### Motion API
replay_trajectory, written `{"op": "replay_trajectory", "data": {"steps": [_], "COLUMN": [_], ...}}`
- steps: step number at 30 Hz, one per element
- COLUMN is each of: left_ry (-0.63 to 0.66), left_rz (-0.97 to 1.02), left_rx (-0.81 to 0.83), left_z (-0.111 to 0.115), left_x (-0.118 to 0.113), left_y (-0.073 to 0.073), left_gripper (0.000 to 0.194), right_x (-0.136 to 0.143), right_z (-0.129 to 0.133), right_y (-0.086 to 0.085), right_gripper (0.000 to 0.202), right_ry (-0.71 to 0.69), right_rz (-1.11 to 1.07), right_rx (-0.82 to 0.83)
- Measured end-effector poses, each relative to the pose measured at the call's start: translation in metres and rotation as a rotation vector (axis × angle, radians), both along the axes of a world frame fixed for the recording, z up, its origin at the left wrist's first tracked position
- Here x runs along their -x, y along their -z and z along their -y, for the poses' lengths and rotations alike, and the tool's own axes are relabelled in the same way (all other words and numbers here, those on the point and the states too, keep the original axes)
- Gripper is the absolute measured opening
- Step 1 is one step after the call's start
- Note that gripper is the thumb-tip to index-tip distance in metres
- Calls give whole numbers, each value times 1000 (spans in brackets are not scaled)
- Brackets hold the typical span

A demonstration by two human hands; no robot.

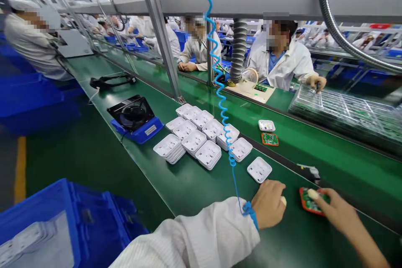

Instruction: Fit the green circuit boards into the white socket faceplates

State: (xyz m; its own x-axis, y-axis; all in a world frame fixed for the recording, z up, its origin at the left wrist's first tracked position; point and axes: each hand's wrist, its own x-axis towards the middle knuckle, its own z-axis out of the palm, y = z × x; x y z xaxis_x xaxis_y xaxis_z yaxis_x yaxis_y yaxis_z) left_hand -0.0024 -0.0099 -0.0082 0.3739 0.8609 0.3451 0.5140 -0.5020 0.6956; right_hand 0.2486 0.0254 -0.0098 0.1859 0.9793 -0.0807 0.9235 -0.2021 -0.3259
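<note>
My right hand [337, 211] grips a green circuit board [309, 202] with a red edge, its thumb, in a pale finger cot, lying over the top. To the left, my left hand [268, 204] is curled with its back towards me; whatever its fingers hold, if anything, is hidden. It wears a finger cot and a blue wrist strap [249, 212] joined to a coiled blue cord [221, 96]. Just beyond that hand lies a single white plastic housing [259, 170]. Several stacks of similar white housings [208, 153] stand farther left.
On the green belt sit another white housing [266, 125] and a red-edged board [270, 139]. A black fan on a blue base [138, 130] stands left of the stacks. A blue crate [67, 217] is at lower left. Co-workers [279, 60] sit across the line near clear trays [339, 109].
</note>
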Motion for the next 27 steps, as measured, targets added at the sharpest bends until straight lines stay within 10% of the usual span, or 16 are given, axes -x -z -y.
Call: {"op": "replay_trajectory", "data": {"steps": [5, 11, 27], "left_ry": [-22, -62, -80], "left_rz": [103, 101, -15], "left_rx": [0, 16, -15], "left_z": [-3, -1, 8], "left_x": [-2, -1, 1], "left_y": [12, 12, 8], "left_gripper": [38, 28, 18], "right_x": [50, 78, 99], "right_z": [72, 33, 10], "right_y": [-11, -23, -19], "right_gripper": [35, 29, 18], "right_ry": [-135, -384, -436], "right_rz": [5, 127, 118], "right_rx": [70, -295, -282]}}
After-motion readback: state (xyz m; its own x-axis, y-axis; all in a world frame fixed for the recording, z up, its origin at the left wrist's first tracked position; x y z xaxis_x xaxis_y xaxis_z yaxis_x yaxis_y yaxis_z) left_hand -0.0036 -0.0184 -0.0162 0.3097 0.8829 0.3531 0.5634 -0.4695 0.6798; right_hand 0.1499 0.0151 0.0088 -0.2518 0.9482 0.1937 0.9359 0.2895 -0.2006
